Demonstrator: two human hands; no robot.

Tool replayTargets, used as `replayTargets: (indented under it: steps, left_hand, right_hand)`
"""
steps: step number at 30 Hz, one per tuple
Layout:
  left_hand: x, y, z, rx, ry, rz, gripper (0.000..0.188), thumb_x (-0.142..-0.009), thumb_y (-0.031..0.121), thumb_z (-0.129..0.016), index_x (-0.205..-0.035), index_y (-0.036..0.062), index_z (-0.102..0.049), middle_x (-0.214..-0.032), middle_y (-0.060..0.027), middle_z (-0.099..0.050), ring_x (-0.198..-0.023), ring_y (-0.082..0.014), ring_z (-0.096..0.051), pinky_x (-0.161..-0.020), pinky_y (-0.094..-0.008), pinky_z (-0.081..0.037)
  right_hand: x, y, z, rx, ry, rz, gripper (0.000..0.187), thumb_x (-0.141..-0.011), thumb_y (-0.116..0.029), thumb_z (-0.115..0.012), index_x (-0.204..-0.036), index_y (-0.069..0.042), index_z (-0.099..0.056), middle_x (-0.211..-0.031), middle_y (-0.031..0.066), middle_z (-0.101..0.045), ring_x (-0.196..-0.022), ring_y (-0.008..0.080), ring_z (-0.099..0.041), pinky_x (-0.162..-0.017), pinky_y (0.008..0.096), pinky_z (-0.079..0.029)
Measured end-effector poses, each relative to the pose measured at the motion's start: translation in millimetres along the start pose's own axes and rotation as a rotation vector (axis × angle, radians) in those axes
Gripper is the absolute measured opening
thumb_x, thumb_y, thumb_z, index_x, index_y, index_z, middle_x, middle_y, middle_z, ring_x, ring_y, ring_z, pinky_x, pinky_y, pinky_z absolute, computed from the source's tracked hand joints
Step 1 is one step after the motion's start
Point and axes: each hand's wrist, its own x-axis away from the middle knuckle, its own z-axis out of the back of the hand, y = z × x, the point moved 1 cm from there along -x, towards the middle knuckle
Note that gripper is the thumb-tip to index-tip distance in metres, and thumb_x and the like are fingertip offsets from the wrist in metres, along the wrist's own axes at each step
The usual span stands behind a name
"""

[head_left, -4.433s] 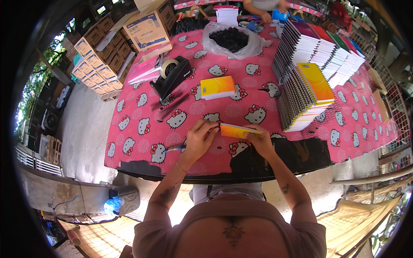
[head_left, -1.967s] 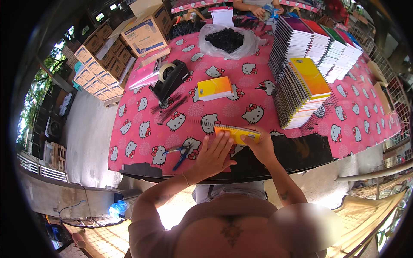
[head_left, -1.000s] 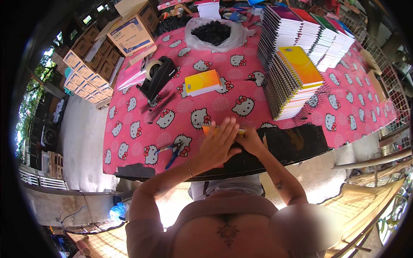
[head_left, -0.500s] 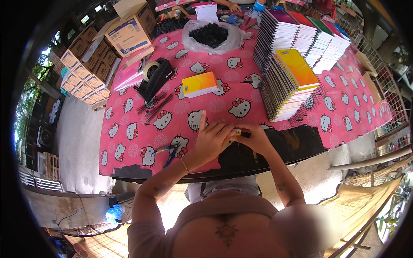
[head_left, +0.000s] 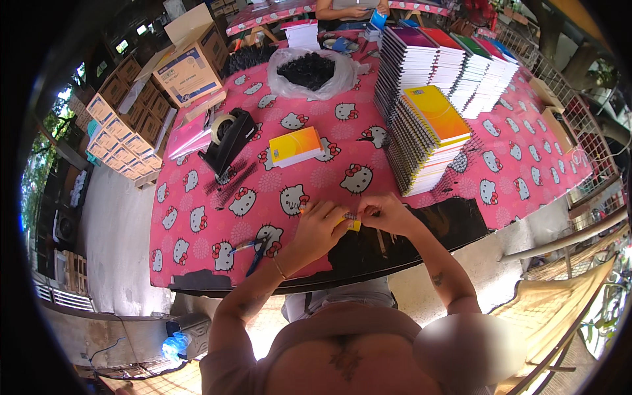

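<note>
My left hand [head_left: 320, 228] is closed over a small yellow notebook [head_left: 356, 225] at the table's near edge, its fingers covering most of it. Dark coil loops show along the notebook's exposed edge. Just to the right, my right hand [head_left: 388, 216] has its fingertips pinched together by the end of the coil; whatever is between them is too small to make out. Left of my left wrist lies a blue-handled tool [head_left: 257, 255], possibly pliers. Farther in sits a short stack of yellow-orange notebooks [head_left: 295, 147]. A taller stack of spiral-bound yellow notebooks [head_left: 428, 145] stands to the right.
A black tape dispenser [head_left: 228, 141] and loose dark coils [head_left: 232, 181] lie at left. A plastic bag of black coils [head_left: 309, 71] sits farther back. Tall notebook stacks [head_left: 411, 66] stand at back right. Cardboard boxes [head_left: 191, 69] are left of the table; another person [head_left: 352, 9] is beyond it.
My right hand has drawn slightly away to the right, exposing more of the notebook's coiled edge. My left index finger, raised before, is now lowered. The whole view has shifted a little.
</note>
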Motion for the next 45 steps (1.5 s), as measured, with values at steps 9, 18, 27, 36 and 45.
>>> replayTargets:
  steps: [9, 18, 27, 36, 45]
  left_hand:
    - [-74.0, 41.2, 64.3, -0.037, 0.263, -0.113, 0.023, -0.083, -0.002, -0.069, -0.106, 0.0039, -0.067, -0.090, -0.0114, -0.068, -0.077, -0.0317, -0.065, -0.070, -0.0435, -0.054]
    - [-226.1, 34.9, 7.5, 0.244, 0.261, -0.603, 0.025, -0.082, -0.008, -0.063, -0.104, 0.0016, -0.065, -0.110, -0.0127, -0.069, -0.110, -0.0335, -0.066, -0.093, -0.0410, -0.054]
    - [-234.7, 50.4, 10.0, 0.217, 0.194, -0.519, 0.019, -0.083, -0.002, -0.063, -0.101, 0.0003, -0.067, -0.113, -0.0148, -0.070, -0.101, -0.0337, -0.068, -0.086, -0.0419, -0.055]
    - [-335.3, 3.4, -20.6, -0.091, -0.330, 0.006, 0.044, -0.098, 0.034, -0.048, -0.110, -0.0029, -0.068, -0.108, -0.0274, -0.068, -0.099, -0.0434, -0.067, -0.090, -0.0526, -0.049]
    - [-250.2, -45.4, 52.8, 0.168, 0.356, 0.015, 0.039, -0.102, 0.030, -0.051, -0.122, -0.0005, -0.065, -0.119, -0.0218, -0.068, -0.108, -0.0334, -0.068, -0.094, -0.0429, -0.050]
  right_hand:
    - [22.6, -110.0, 17.4, 0.425, 0.726, 0.393, 0.031, -0.082, -0.007, -0.076, -0.110, -0.001, -0.065, -0.109, 0.0180, -0.063, -0.103, 0.0332, -0.063, -0.090, 0.0406, -0.051]
    - [30.6, -69.2, 155.2, 0.006, 0.768, 0.057, 0.062, -0.088, -0.006, -0.077, -0.140, 0.009, -0.048, -0.126, 0.0180, -0.063, -0.112, 0.0190, -0.061, -0.096, 0.0308, -0.051]
    - [32.2, -92.0, 150.4, 0.531, 0.951, 0.187, 0.049, -0.091, -0.013, -0.073, -0.133, 0.006, -0.058, -0.129, 0.0165, -0.062, -0.119, 0.0266, -0.059, -0.101, 0.0401, -0.047]
    - [-39.0, -86.8, 120.8, 1.018, 0.910, 0.440, 0.016, -0.093, -0.020, -0.059, -0.100, -0.009, -0.068, -0.092, 0.0081, -0.063, -0.083, 0.0278, -0.059, -0.074, 0.0411, -0.041]
    - [-26.0, -125.7, 107.1, 1.179, 0.816, 0.357, 0.027, -0.094, -0.024, -0.061, -0.113, -0.006, -0.068, -0.102, 0.0130, -0.066, -0.092, 0.0292, -0.064, -0.081, 0.0414, -0.044]
